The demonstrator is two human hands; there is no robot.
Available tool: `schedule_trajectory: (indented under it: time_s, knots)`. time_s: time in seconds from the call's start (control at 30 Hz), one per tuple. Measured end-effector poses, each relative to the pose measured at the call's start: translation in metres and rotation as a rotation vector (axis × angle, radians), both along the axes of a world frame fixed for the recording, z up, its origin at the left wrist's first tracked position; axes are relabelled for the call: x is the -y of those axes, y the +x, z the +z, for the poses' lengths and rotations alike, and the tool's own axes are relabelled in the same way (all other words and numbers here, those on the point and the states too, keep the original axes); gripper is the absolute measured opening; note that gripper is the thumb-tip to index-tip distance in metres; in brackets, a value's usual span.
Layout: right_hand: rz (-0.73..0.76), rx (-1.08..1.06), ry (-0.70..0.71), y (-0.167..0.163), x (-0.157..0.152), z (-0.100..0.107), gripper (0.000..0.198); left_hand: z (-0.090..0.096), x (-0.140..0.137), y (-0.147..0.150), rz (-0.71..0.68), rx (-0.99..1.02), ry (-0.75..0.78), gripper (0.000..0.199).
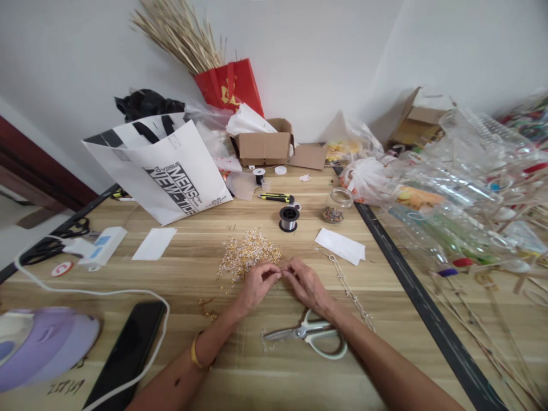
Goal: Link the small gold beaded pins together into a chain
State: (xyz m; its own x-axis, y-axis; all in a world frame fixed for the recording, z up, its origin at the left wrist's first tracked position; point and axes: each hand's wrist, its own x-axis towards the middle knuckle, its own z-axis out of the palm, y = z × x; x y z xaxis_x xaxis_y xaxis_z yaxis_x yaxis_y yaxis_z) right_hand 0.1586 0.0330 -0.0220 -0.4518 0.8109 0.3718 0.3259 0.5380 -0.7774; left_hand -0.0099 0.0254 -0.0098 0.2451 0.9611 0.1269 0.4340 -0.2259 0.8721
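My left hand [259,283] and my right hand [305,283] meet fingertip to fingertip over the wooden table, both closed in a pinch. Whatever lies between the fingertips is too small to make out. Just beyond my left hand spreads a pile of small gold and silver beads or links [246,251]. Scissors with pale handles [327,341] lie beneath my right forearm, blades pointing left. A thin silver chain [347,290] runs along the right side of my right hand. Some gold chain pieces [208,311] rest left of my left forearm.
Behind the pile stand a wire spool [289,219], a yellow-black utility knife [276,197] and a glass jar of beads [334,212]. White paper bag [171,171] and phone [128,348] are on the left. Plastic bottles [462,188] crowd the right. A white cable [128,292] crosses the left side.
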Motion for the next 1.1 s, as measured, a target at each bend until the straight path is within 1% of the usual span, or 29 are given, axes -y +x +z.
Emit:
schedule_trajectory:
  time_s: [0.17,0.33,0.47,0.53,0.67,0.83,1.1]
  knots:
    - [-0.008,-0.046,-0.152,0.0006,-0.0015,0.0019,0.012,0.0034,0.0000,-0.0003,-0.018,-0.001,0.011,0.013]
    - [0.043,-0.141,-0.345,0.0010,-0.0026,0.0056,0.020,0.0054,0.0004,0.0009,-0.022,0.007,0.008,0.009]
    - [0.085,-0.204,-0.508,0.0006,-0.0044,0.0017,0.026,0.0033,0.0001,0.0013,-0.018,0.031,0.009,0.006]
    - [0.100,-0.229,-0.561,0.0004,-0.0052,-0.0004,0.028,0.0022,0.0003,0.0015,-0.014,0.040,0.015,0.005]
    - [0.108,-0.259,-0.609,-0.0003,-0.0059,-0.0009,0.032,0.0011,0.0011,0.0020,-0.004,0.035,0.050,0.004]
    - [0.110,-0.261,-0.619,-0.0007,-0.0060,0.0007,0.035,0.0001,0.0021,0.0025,0.008,-0.018,0.118,0.005]
    - [0.104,-0.262,-0.630,0.0000,-0.0073,-0.0014,0.035,0.0016,0.0025,0.0024,0.007,-0.049,0.129,0.007]
